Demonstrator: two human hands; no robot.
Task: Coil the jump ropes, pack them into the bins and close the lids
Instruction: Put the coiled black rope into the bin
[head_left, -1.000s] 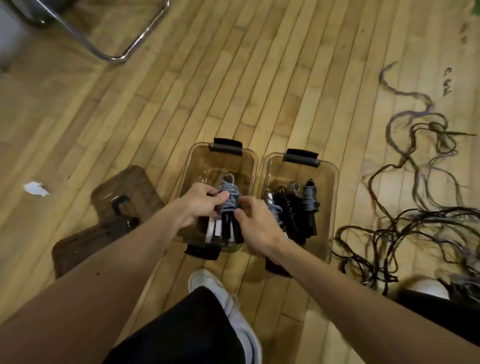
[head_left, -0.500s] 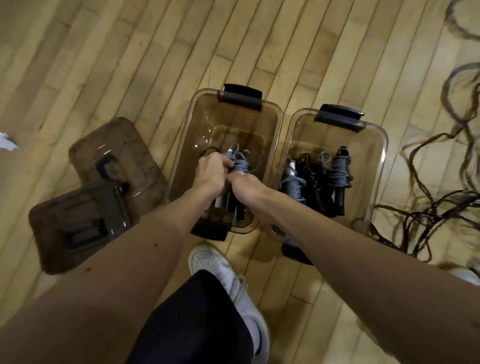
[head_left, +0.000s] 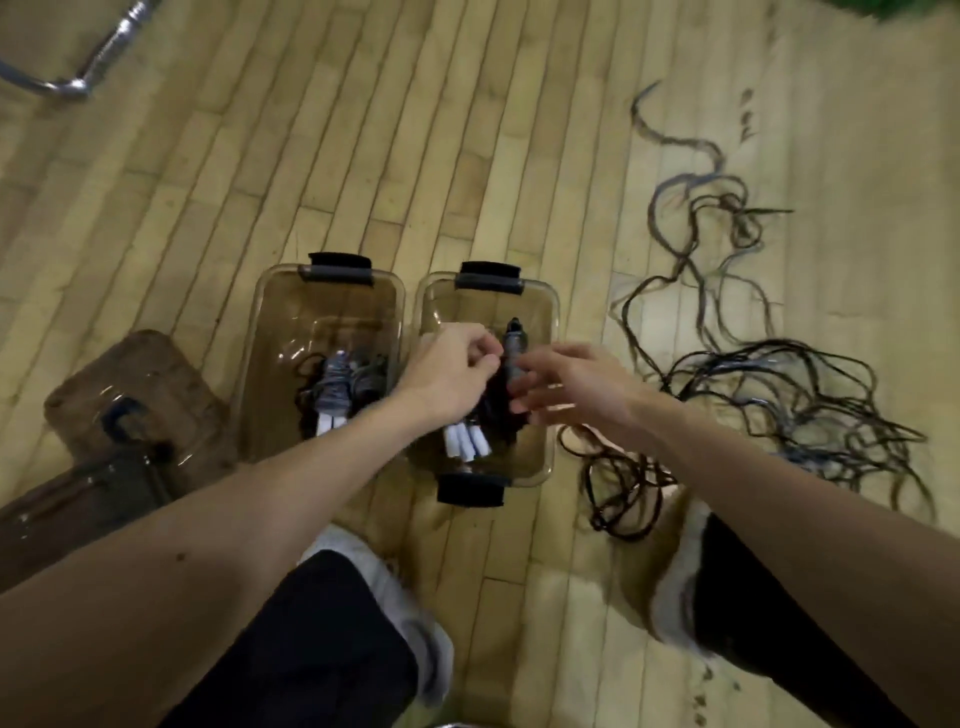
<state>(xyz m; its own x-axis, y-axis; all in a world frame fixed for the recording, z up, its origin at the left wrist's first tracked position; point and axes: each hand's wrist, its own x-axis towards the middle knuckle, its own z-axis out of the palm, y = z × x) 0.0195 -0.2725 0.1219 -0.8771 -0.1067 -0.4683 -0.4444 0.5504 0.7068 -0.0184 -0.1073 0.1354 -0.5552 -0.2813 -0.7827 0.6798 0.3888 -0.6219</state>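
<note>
Clear bin (head_left: 537, 312): left hand (head_left: 452, 369), right hand (head_left: 576, 389) on ropes (head_left: 465, 441).

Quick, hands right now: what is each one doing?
Left hand: grips the coiled rope in the right bin.
Right hand: open, blurred fingers at that rope.

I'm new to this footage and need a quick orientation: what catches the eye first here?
The left grip and right grip meet over the right bin, among coiled ropes. A big tangle of loose jump ropes sprawls on the floor to its right; the left bin holds a coiled rope.
</note>
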